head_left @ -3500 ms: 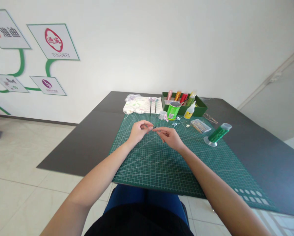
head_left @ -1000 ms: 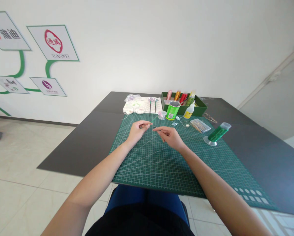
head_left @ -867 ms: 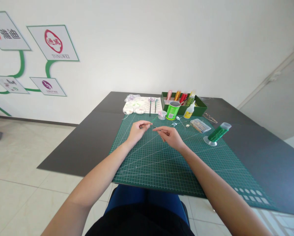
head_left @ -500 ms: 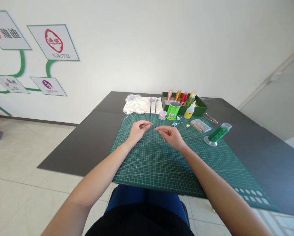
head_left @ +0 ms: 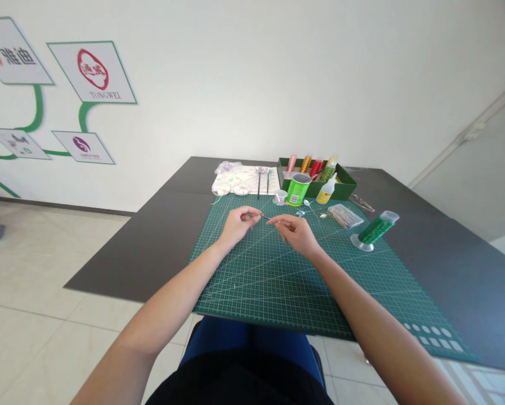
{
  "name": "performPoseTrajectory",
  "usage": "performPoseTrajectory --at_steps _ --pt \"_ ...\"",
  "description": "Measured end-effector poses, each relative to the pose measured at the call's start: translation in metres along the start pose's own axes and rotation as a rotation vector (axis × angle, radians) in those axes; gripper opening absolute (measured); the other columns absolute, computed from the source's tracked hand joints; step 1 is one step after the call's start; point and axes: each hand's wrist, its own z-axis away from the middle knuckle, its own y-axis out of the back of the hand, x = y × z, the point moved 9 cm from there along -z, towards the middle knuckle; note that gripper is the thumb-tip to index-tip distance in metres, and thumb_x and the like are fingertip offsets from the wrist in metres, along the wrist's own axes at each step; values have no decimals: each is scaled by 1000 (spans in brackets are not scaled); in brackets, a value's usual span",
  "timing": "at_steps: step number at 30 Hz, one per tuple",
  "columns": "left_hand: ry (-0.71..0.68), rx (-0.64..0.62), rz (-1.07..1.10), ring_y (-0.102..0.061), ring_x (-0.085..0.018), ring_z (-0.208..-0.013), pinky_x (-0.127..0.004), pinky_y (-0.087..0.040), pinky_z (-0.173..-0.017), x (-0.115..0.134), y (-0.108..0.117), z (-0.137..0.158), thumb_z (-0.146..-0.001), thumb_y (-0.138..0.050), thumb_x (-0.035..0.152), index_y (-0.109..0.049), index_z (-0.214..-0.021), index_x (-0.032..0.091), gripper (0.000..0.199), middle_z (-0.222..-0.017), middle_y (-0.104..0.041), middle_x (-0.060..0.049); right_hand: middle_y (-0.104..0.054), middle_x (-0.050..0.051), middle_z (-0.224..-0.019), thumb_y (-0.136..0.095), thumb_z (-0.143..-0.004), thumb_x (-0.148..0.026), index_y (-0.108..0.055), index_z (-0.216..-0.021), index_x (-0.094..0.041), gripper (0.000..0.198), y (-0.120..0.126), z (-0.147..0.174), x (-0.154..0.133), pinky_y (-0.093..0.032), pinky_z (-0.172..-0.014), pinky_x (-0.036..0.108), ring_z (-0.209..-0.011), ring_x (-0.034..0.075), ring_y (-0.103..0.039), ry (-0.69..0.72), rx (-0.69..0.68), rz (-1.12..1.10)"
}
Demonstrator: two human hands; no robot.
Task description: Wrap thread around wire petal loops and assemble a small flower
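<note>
Above the green cutting mat (head_left: 252, 281), my left hand (head_left: 237, 225) pinches one end of a thin dark stick (head_left: 266, 217) between thumb and fingertips. Facing it from the right, my right hand (head_left: 294, 229) has its fingers closed at the stick's other end, the index finger stretched along it. The stick spans the small gap between both hands. It is too fine to make out closely. Just beyond the hands are a small clear tub (head_left: 280, 197) and a bright green can (head_left: 298, 191).
Behind, a dark green box (head_left: 345, 188) holds coloured tubes, with a white glue bottle (head_left: 326, 190) before it. At right are a clear case (head_left: 345, 215) and a tube of green wire or thread (head_left: 375, 229). Two dark sticks (head_left: 259, 184) lie on a white sheet (head_left: 273, 183).
My right hand has shifted slightly to the right along the stick, and my left fingertips have moved a little. The small clear tub looks more tilted than before.
</note>
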Motion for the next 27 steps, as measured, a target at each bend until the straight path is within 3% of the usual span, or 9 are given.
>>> performPoseTrajectory --at_steps 19,27 --pt "-18 -18 62 -46 -7 -53 -22 -36 -52 2 -2 0 -71 -83 31 -77 -90 15 26 -80 -68 -1 -45 -6 -47 -58 -90 -35 -75 -92 -16 25 0 0 -2 -31 -47 25 -44 11 -41 -2 -4 -12" --pt "34 -36 113 -49 -9 -54 -23 -37 -53 -1 -5 1 -82 -74 33 -78 -97 16 23 -72 -68 -2 -45 -7 -47 -58 -91 -35 -74 -93 -15 26 0 -1 -2 -30 -47 25 -44 11 -41 1 4 -19"
